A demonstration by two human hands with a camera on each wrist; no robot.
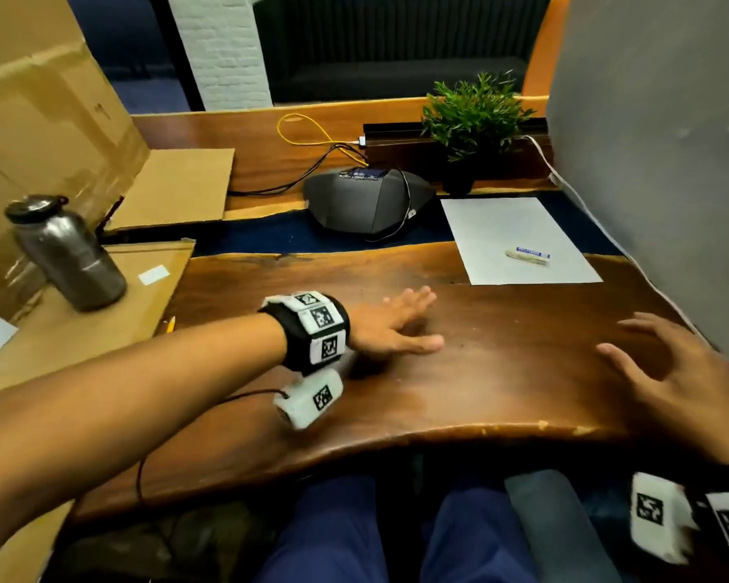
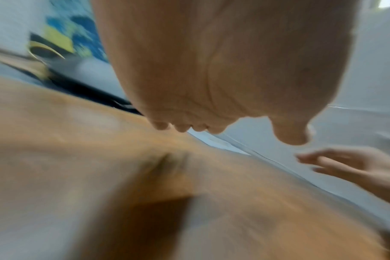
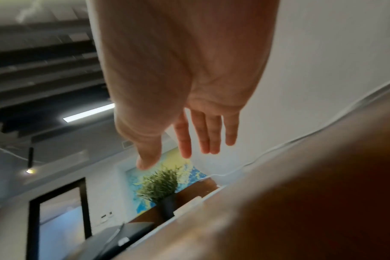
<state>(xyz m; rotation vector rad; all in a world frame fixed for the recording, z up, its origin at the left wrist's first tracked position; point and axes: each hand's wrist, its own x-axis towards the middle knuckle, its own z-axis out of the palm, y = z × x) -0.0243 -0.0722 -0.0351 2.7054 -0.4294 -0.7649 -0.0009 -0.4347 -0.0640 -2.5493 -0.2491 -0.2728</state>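
Note:
My left hand [image 1: 400, 326] lies low over the middle of the wooden table [image 1: 501, 372], fingers straight and held together, holding nothing. In the blurred left wrist view its palm [image 2: 223, 70] hangs just above the wood. My right hand [image 1: 665, 372] hovers over the table's right side with fingers spread and relaxed, empty; the right wrist view shows its fingers [image 3: 207, 133] straight. A white sheet of paper [image 1: 518, 241] lies ahead of the right hand with a small blue-and-white stick [image 1: 529, 256] on it.
A metal bottle [image 1: 66, 254] stands on cardboard [image 1: 102, 326] at the left. A dark conference phone [image 1: 367, 199] with cables and a potted plant [image 1: 472, 119] sit at the back. A grey panel [image 1: 657, 140] walls off the right side. A pencil [image 1: 170, 324] pokes out by the cardboard.

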